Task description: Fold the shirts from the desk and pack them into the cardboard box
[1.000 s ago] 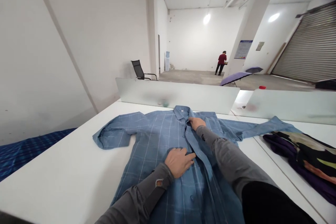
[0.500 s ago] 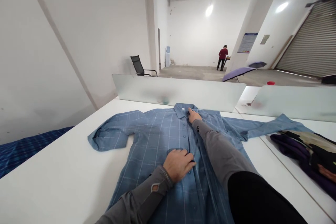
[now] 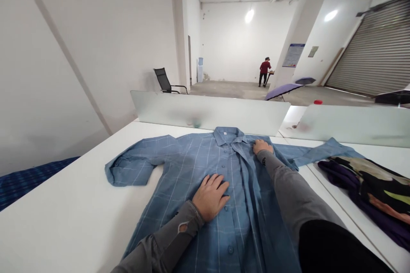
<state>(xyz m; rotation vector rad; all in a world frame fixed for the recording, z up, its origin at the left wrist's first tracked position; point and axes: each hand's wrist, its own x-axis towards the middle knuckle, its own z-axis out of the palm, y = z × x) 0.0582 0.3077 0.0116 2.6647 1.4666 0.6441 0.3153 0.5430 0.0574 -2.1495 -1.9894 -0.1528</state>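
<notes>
A blue checked shirt lies face up on the white table, collar at the far side and sleeves spread out. My left hand lies flat and open on the shirt's chest, beside the button strip. My right hand rests near the right shoulder of the shirt, palm down, fingers on the cloth; whether it pinches the fabric I cannot make out.
A heap of dark patterned clothes lies at the right on the table. Frosted divider panels stand along the far edge. Beyond are a black chair, a purple umbrella and a distant person in red.
My right hand has moved from the collar rightward to the shirt's right shoulder. My left hand has opened flat on the chest and shifted slightly left.
</notes>
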